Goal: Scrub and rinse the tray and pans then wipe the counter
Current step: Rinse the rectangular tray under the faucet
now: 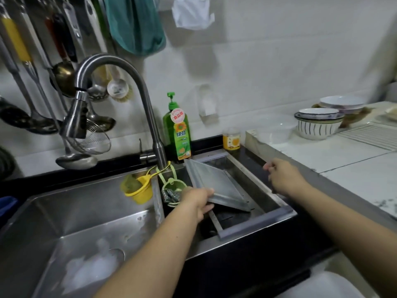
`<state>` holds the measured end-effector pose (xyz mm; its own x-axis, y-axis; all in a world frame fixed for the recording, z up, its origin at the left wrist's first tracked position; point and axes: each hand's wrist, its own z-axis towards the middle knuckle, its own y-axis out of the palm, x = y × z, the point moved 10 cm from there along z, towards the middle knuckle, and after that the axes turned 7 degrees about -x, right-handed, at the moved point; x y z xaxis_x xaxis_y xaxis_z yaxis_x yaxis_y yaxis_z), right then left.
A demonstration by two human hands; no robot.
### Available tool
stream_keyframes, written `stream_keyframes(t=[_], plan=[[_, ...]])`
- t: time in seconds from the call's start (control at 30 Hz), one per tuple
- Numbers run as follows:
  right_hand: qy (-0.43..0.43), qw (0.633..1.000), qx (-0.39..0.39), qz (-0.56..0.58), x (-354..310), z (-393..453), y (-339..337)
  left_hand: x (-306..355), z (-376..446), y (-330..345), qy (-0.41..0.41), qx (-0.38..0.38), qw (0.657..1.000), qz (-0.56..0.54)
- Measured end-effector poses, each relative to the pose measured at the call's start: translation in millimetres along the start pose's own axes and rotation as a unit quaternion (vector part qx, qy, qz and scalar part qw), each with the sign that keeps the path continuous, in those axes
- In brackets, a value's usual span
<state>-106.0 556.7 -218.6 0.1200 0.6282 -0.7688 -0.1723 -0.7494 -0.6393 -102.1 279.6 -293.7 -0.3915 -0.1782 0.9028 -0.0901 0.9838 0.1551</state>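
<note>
A steel double sink [90, 214] fills the near left of the table [352, 166], its large left basin holding a patch of white foam [90, 267] near the drain. The smaller right basin carries a metal drain rack [255, 222] set across it. A square metal tray [217, 186] sits tilted over that right basin, its far corner raised toward the back edge of the sink and its near edge lower, above the rack. The left hand [198, 201] grips the tray by its near left edge, thumb on top and fingers curled beneath. The right hand [283, 177] hovers above the right rim of the sink, fingers loosely bent and holding nothing, apart from the tray. A curved steel faucet [120, 67] rises from the back edge of the sink, its spray head over the left basin. A green bottle of dish soap [178, 130] stands just beside the faucet base, at the back edge. Two small plastic baskets, one yellow [139, 190] and one green [173, 188], hang from the faucet base over the divider. Stacked bowls [320, 123] sit toward the far right of the table.
</note>
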Motion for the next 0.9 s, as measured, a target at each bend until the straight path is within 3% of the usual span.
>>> stream_keyframes(t=[0.07, 0.17, 0.3, 0.43, 0.5, 0.57, 0.67, 0.73, 0.83, 0.9], plan=[[-0.011, 1.0, -0.012, -0.008, -9, -2, 4, 9, -7, -7, 0.014, 0.009, 0.988, 0.151], [-0.033, 0.998, -0.049, -0.03, -34, -9, 23, 18, -24, -30, -0.01, -0.003, 0.944, 0.331], [-0.052, 0.992, -0.11, -0.026, -78, -25, 66, 18, -55, -73, -0.026, -0.034, 0.921, 0.388], [-0.1, 0.972, -0.194, -0.082, -140, -57, 141, 45, -96, -166, 0.075, 0.059, 0.933, 0.347], [-0.16, 0.958, -0.187, -0.146, -194, -88, 187, 53, -130, -243, 0.082, 0.124, 0.945, 0.292], [-0.225, 0.946, -0.167, -0.162, -233, -113, 217, 50, -159, -281, 0.05, 0.12, 0.95, 0.284], [-0.221, 0.861, -0.32, -0.328, -261, -160, 318, 36, -199, -353, -0.019, 0.107, 0.948, 0.298], [-0.218, 0.815, -0.386, -0.373, -274, -187, 366, 40, -225, -410, 0.011, 0.151, 0.957, 0.248], [-0.31, 0.821, -0.34, -0.338, -339, -214, 427, 24, -269, -504, 0.008, 0.188, 0.976, 0.105], [-0.348, 0.841, -0.307, -0.278, -379, -230, 446, 13, -288, -553, -0.005, 0.231, 0.97, 0.076]])
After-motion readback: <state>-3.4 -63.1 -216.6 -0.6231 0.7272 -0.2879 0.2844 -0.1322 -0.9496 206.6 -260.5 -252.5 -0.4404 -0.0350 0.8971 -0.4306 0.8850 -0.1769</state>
